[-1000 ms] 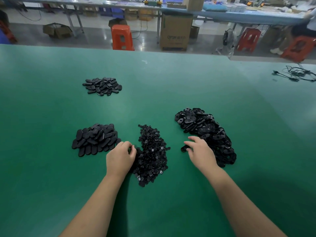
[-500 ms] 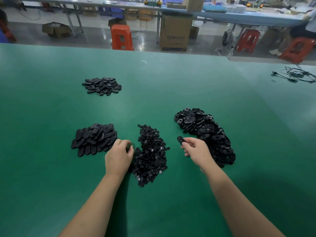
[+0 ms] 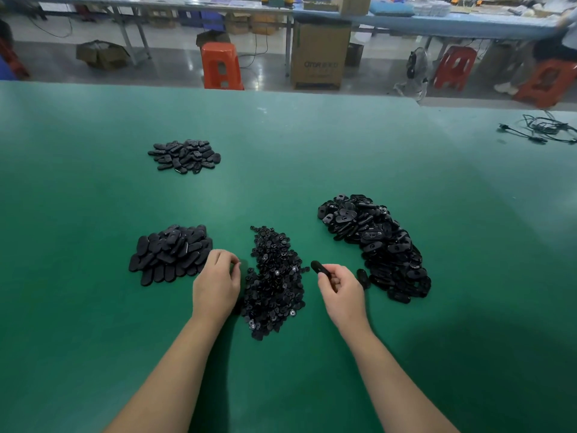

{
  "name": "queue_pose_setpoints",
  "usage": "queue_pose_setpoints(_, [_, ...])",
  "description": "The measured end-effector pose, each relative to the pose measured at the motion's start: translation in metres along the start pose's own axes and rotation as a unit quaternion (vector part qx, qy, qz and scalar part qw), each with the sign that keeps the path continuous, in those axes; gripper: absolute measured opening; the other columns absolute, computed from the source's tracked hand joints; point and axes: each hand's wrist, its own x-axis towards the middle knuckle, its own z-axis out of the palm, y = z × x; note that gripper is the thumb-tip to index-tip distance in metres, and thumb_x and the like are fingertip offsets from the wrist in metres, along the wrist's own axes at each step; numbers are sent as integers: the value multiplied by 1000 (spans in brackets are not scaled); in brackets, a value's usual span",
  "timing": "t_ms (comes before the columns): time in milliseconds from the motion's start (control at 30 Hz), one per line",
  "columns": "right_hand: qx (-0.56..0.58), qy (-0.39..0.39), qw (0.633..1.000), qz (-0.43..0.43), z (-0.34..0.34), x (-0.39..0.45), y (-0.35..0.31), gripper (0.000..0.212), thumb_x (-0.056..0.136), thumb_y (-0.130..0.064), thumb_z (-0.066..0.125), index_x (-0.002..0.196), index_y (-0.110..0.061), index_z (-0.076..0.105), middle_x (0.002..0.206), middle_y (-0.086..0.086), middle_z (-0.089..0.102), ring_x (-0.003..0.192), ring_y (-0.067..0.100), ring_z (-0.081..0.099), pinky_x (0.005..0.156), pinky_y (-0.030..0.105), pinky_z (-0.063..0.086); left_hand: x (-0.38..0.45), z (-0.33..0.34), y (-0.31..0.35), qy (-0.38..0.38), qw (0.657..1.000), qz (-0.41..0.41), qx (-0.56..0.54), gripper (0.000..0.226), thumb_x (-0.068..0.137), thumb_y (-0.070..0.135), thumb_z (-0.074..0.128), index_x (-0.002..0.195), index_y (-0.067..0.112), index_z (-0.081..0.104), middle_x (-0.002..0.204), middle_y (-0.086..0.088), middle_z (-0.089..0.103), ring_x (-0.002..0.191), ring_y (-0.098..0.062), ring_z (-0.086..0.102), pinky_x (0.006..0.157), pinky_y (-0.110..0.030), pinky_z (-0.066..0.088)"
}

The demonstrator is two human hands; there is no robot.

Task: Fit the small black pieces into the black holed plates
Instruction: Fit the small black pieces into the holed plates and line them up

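Head view shows your right hand (image 3: 342,290) pinching one black holed plate (image 3: 320,268) beside the pile of small black pieces (image 3: 274,282) on the green bench (image 3: 312,151). Your left hand (image 3: 216,284) is curled at that pile's other side; you cannot tell what it holds.

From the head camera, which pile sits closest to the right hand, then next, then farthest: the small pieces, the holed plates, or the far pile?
From the right hand:
1. Holed plates pile, just to its right.
2. Small pieces pile, to its left; nearly as close.
3. Far pile, up the table to the left.

You've got a green table (image 3: 281,135); behind it glossy grey floor (image 3: 171,64), orange stools (image 3: 222,65), a cardboard box (image 3: 320,54), long blue-topped benches (image 3: 437,23), cables (image 3: 543,129) far right.
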Motion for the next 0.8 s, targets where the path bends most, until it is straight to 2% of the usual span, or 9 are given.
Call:
queue_pose_setpoints(100, [-10,0,1000,-10,-1,-1,-2,27,97,-18,64,88,-43,61,86,-6,63,65,-2,55,55,14,43,1,2,-1,-9,1000,1,-29,5,99,14,59,99,13,63,96,4,62,79,-18,61,67,-33,50])
queue_pose_setpoints(267, [-9,0,1000,-11,-1,0,-1,21,98,-17,63,91,-37,63,86,-4,64,65,-3,55,55,15,43,6,-2,-1,-17,998,1,-60,26,99,5,58,123,3,68,108,-6,69,97,-23,65,87,-34,52])
queue_pose_setpoints(400, [-8,6,1000,-11,-1,0,0,16,99,-17,62,94,-33,64,86,-5,63,65,-3,54,54,14,43,10,-8,11,-48,995,-9,-86,18,99,7,60,107,6,75,102,-4,70,95,-19,64,87,-24,45])
queue_pose_setpoints(467, [-8,8,1000,-11,-1,0,0,16,99,-17,62,95,-32,64,86,-5,63,64,-2,54,55,15,43,14,-12,23,-88,987,-25,-134,15,98,12,62,100,17,77,100,5,68,91,-9,61,86,-21,46])
queue_pose_setpoints(567, [-3,9,1000,-9,-1,-1,1,17,99,-18,62,95,-34,64,87,-5,64,64,0,54,56,14,43,18,-18,41,-136,972,-24,-192,18,96,18,66,90,33,74,95,15,65,88,2,59,75,-6,40])
queue_pose_setpoints(633, [1,9,1000,-9,0,-1,1,17,99,-18,62,95,-34,64,88,-5,64,66,2,55,57,15,44,20,-20,52,-150,957,-31,-246,20,96,18,66,88,34,75,79,21,68,72,5,59,63,-4,38])
queue_pose_setpoints(700, [4,7,1000,-10,0,0,2,15,99,-17,62,96,-32,65,88,-3,65,67,5,55,59,17,44,19,-19,62,-161,937,-52,-306,22,98,16,63,88,31,75,64,17,63,52,-1,48,50,-12,37])
queue_pose_setpoints(800, [3,10,1000,-14,1,-1,3,14,98,-17,62,97,-30,66,88,-4,64,68,6,56,61,21,46,17,-16,74,-181,904,-84,-377,24,101,10,57,89,22,73,70,5,66,53,-9,51,51,-22,44])
